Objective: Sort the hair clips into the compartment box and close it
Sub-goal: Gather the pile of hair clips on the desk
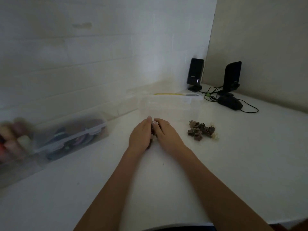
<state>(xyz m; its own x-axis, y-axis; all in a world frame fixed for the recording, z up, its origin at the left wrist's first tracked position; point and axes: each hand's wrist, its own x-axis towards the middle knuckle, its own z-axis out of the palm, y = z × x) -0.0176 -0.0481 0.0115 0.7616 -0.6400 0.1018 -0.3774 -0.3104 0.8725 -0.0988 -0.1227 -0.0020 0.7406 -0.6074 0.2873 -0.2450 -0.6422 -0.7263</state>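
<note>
A clear plastic compartment box [168, 105] stands open on the white table, its lid raised at the back. Just in front of it my left hand [140, 134] and my right hand [164, 131] are cupped together around a bunch of small dark hair clips [153, 135], of which only a sliver shows between the palms. A second heap of brown hair clips [201, 130] lies on the table to the right of my right hand, apart from it.
A closed clear storage box [71, 135] with coloured items stands at the left, blurred spools beside it. Two black speakers [195, 74] and a black mouse [230, 102] with cables sit at the back right corner. White wall runs behind the table.
</note>
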